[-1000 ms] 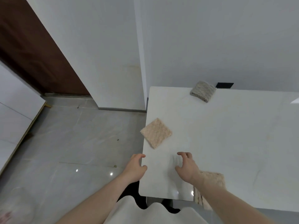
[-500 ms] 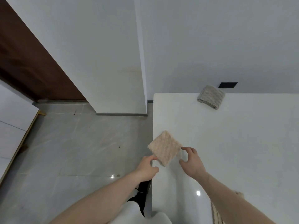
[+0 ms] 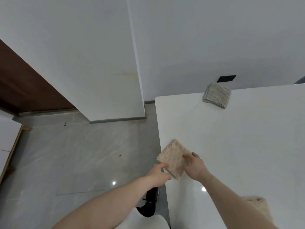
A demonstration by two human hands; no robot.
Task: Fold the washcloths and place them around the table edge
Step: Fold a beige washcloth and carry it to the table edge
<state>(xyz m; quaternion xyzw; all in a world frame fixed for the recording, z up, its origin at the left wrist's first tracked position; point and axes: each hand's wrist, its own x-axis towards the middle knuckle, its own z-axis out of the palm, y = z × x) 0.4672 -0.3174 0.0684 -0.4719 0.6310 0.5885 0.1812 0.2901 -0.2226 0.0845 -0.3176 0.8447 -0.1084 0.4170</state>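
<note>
White wall [image 3: 214, 38] and a projecting wall corner [image 3: 99, 63] fill the upper half of the view, from 10 to 2 o'clock. Grey marble-patterned floor tiles [image 3: 82, 154] occupy the field from 7 to 9 o'clock, with a dark brown door panel [image 3: 24, 90] at 9 o'clock. The white counter [image 3: 239, 146] spans 2 to 5 o'clock; its left edge runs down toward 6 o'clock.

Two bare forearms enter from 6 o'clock. A black shoe [image 3: 151, 202] shows on the floor between them, just beside the counter edge.

A folded grey washcloth [image 3: 216, 95] lies on the counter at the far edge, at 1 o'clock, just in front of a black wall plate [image 3: 226, 78]. A further beige cloth [image 3: 257, 205] lies at 5 o'clock, partly hidden by the right forearm.

A folded beige washcloth [image 3: 173, 157] sits near centre, slightly toward 5 o'clock, turned diamond-wise at the counter's left edge, with its left corner overhanging the floor. The left hand [image 3: 159, 175] meets the cloth at its lower-left side, thumb on top; whether the grip actually closes on the fabric or only touches it cannot be told. The right hand [image 3: 195, 166] takes the cloth at its right corner, the grip a pinch of thumb above and curled fingers at the edge.
</note>
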